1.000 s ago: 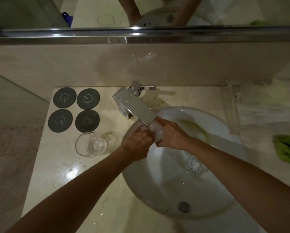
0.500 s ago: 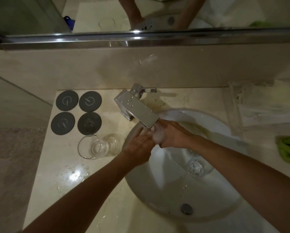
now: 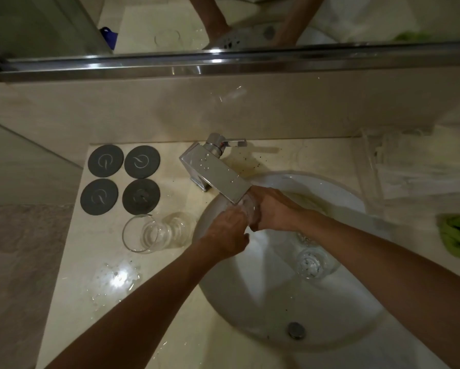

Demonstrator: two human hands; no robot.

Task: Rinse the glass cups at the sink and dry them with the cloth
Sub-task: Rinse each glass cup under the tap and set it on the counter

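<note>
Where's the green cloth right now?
The green cloth lies on the counter at the right edge of the head view, right of the sink, below the clear plastic packaging.

Both forearms reaching forward, right hand (image 3: 273,209) with fingers curled in a grip, left hand (image 3: 229,233) just beside it, fingers bent toward the right fingers

dim, warm light | glare – wet counter (image 3: 121,280) | edges bowed – right side blurred

Both hands (image 3: 253,219) hold a glass cup (image 3: 251,209) under the faucet (image 3: 218,177).
</note>
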